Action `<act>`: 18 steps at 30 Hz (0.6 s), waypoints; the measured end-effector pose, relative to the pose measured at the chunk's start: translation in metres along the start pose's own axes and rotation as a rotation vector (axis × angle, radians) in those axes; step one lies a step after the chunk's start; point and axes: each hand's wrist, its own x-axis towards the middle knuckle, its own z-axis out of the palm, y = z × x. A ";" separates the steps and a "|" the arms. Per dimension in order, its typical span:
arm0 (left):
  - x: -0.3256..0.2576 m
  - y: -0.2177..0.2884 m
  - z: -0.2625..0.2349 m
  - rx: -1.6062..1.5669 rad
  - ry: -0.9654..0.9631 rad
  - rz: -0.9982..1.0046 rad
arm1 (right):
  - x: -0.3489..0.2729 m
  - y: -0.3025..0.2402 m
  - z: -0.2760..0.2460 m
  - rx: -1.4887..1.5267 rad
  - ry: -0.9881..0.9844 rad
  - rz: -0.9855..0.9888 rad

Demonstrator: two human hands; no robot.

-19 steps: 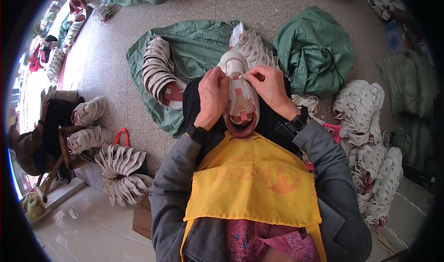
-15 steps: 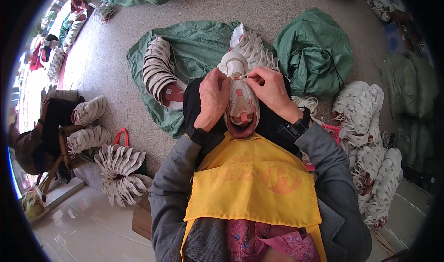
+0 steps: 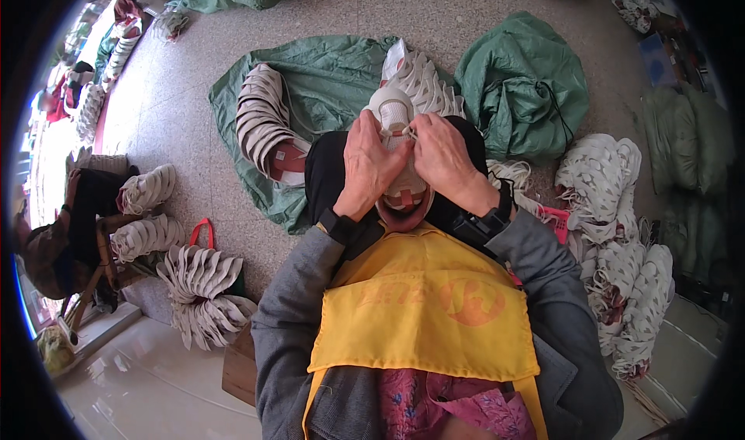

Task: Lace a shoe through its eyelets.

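A white and reddish shoe upper [image 3: 395,114] rests on my lap above a yellow apron [image 3: 423,308]. My left hand [image 3: 371,164] grips its left side, fingers curled over the top. My right hand [image 3: 444,159] is on its right side, fingertips pinching at the lacing near the tongue. Both hands touch each other over the shoe and hide most of its middle.
Stacks of white shoe uppers [image 3: 264,122] lie on a green sack [image 3: 326,91] ahead. A tied green bag [image 3: 524,91] sits to the right, more white stacks [image 3: 613,230] at far right and at lower left [image 3: 203,289]. Speckled floor all around.
My right hand's fingertips have shifted slightly toward the shoe's top at the lacing. The left hand stays clamped on the shoe.
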 end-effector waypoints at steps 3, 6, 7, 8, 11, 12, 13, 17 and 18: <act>0.003 -0.001 -0.001 -0.029 -0.043 -0.031 | 0.001 0.005 -0.006 0.033 -0.003 0.006; 0.002 0.004 -0.006 -0.041 -0.155 -0.097 | 0.002 0.006 -0.013 0.096 0.003 -0.006; 0.001 0.005 -0.006 -0.045 -0.151 -0.095 | 0.003 0.005 -0.015 0.119 -0.003 -0.001; 0.000 0.004 -0.006 -0.048 -0.147 -0.093 | 0.003 0.005 -0.016 0.142 -0.009 0.004; -0.003 -0.001 -0.001 -0.032 -0.055 -0.018 | 0.002 0.004 -0.015 0.183 -0.026 0.026; -0.003 -0.002 0.001 -0.024 -0.010 0.019 | 0.001 0.005 -0.014 0.195 -0.014 0.022; -0.004 -0.003 0.001 -0.034 -0.009 0.019 | 0.000 0.006 -0.013 0.207 -0.002 0.018; -0.008 -0.002 -0.001 -0.051 0.012 0.018 | -0.002 0.005 -0.014 0.294 0.034 0.036; -0.010 -0.001 -0.001 -0.049 0.021 0.019 | -0.002 0.007 -0.014 0.325 0.028 0.037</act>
